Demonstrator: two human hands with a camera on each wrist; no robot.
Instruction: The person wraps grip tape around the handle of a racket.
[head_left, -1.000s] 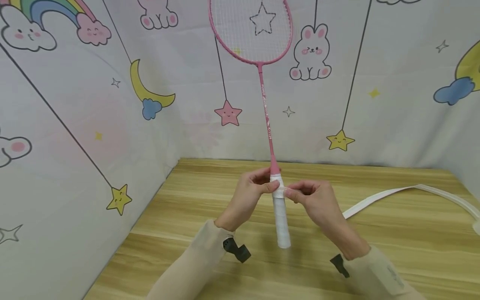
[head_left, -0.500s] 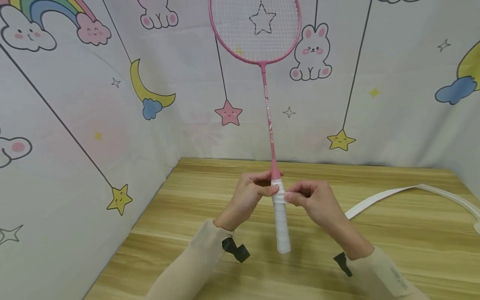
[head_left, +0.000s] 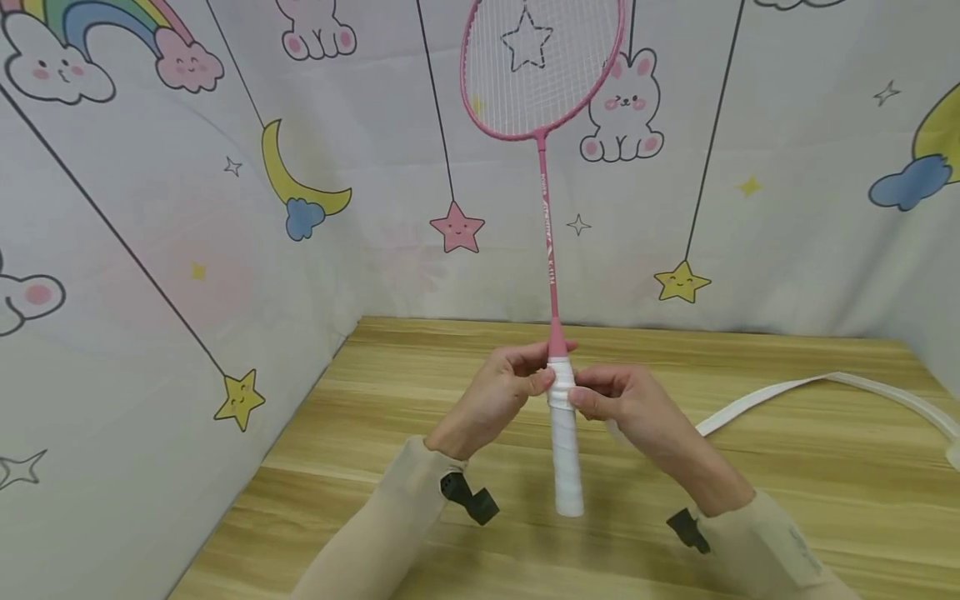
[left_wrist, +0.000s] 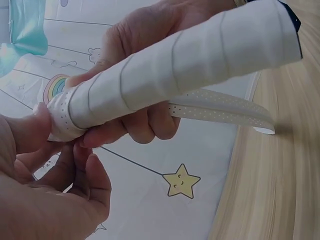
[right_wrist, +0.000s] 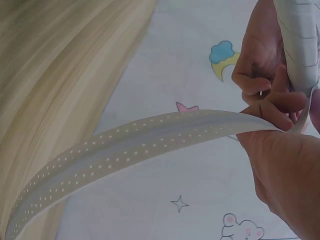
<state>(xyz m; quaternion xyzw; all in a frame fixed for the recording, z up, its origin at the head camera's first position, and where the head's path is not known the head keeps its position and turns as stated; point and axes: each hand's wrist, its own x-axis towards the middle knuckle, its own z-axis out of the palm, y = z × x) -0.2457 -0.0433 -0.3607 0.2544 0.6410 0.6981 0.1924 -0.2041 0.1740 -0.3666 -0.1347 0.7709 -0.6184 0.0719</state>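
A pink badminton racket (head_left: 549,242) stands nearly upright in the head view, its strings marked with a star and its head cut off at the top. My left hand (head_left: 498,392) grips the top of the white handle (head_left: 566,467), just below the pink cone. Perforated white grip tape (right_wrist: 130,142) wraps the handle's upper end. Its loose length runs to my right hand (head_left: 637,408), which pinches the tape against the handle. The left wrist view shows spiral seams along the lower handle (left_wrist: 175,65). Fingers hide part of the wrapped section.
The loose tape (head_left: 765,396) arches over the right side of the wood-grain table (head_left: 420,367). A cloth wall (head_left: 390,275) printed with rabbits, stars and clouds rises behind and to the left. Something turquoise (left_wrist: 27,30) shows at a corner of the left wrist view.
The racket has shifted slightly right and down and turned about its shaft, its head now angled. My right hand stays at the handle, its thumb now against the wrap.
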